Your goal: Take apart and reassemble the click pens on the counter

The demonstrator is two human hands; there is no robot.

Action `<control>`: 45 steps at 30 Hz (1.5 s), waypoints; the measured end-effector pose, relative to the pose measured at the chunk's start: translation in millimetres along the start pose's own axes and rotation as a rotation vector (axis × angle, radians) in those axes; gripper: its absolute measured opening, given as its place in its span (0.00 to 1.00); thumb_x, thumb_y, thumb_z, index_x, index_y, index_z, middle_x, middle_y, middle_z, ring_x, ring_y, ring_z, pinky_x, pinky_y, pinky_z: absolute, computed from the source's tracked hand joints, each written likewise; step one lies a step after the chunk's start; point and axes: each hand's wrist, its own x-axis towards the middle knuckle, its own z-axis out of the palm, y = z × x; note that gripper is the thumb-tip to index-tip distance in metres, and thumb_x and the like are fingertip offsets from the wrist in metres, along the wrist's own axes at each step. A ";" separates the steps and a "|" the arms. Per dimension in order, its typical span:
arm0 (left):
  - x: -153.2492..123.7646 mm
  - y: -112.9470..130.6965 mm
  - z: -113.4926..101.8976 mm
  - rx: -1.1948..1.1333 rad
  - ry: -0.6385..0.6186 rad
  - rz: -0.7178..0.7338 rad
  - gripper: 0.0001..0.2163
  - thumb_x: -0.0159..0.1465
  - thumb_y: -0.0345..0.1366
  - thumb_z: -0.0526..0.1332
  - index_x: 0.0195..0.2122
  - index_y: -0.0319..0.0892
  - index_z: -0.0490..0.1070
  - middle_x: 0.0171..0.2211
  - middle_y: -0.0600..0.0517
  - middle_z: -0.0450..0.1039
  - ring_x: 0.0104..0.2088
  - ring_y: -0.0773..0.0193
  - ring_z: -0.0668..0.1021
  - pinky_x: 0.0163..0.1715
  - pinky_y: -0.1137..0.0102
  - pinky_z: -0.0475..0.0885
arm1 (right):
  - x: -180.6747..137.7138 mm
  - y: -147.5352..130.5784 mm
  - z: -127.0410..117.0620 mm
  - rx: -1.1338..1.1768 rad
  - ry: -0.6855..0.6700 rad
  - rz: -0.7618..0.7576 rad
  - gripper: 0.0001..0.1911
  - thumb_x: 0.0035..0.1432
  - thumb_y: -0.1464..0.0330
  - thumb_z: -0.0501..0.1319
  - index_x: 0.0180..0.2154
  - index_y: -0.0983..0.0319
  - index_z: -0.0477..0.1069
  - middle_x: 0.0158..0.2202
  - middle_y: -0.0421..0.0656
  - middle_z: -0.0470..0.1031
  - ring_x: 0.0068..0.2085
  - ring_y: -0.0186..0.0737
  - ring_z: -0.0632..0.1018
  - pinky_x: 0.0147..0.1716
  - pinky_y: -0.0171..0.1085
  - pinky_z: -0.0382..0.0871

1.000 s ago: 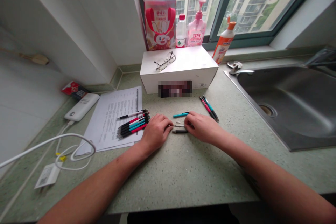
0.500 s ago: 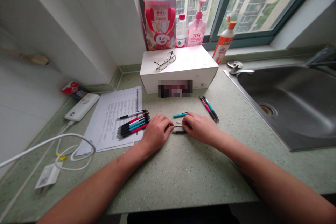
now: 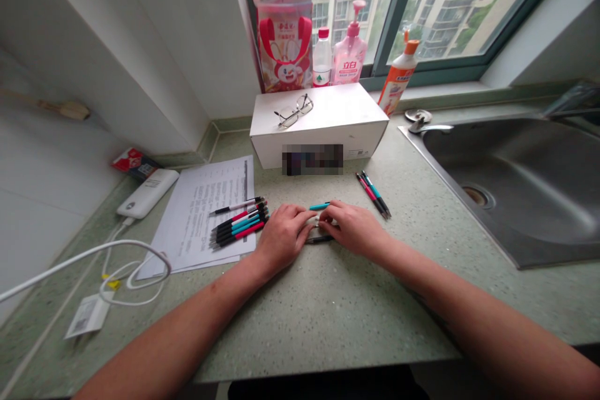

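My left hand (image 3: 281, 236) and my right hand (image 3: 352, 227) rest close together on the green countertop (image 3: 328, 312), fingertips pinched toward each other over small pen parts. A thin pale part (image 3: 317, 222) lies between the fingertips; whose fingers grip it I cannot make out. A dark pen barrel (image 3: 319, 239) lies just below them and a teal pen piece (image 3: 319, 206) just above. A bundle of several black, teal and red pens (image 3: 239, 225) lies left of my left hand on printed papers (image 3: 206, 212). Two more pens (image 3: 372, 193) lie to the right.
A white box (image 3: 323, 125) with eyeglasses (image 3: 294, 110) on top stands behind the hands. Bottles and a red bag line the window sill. A steel sink (image 3: 515, 181) is at right. A power bank (image 3: 147, 192) and white cable (image 3: 117, 256) lie at left.
Both hands have drawn closer together; the fingertips now nearly meet over the small parts. The view has shifted slightly.
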 end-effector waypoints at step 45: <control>1.3 -6.4 -1.4 -0.139 0.207 -0.095 0.04 0.70 0.33 0.60 0.38 0.41 0.73 0.35 0.50 0.77 0.38 0.58 0.76 0.42 0.63 0.70 | 3.6 10.2 5.0 -0.094 0.195 -0.176 0.08 0.69 0.71 0.56 0.41 0.63 0.73 0.39 0.48 0.78 0.42 0.46 0.74 0.43 0.43 0.66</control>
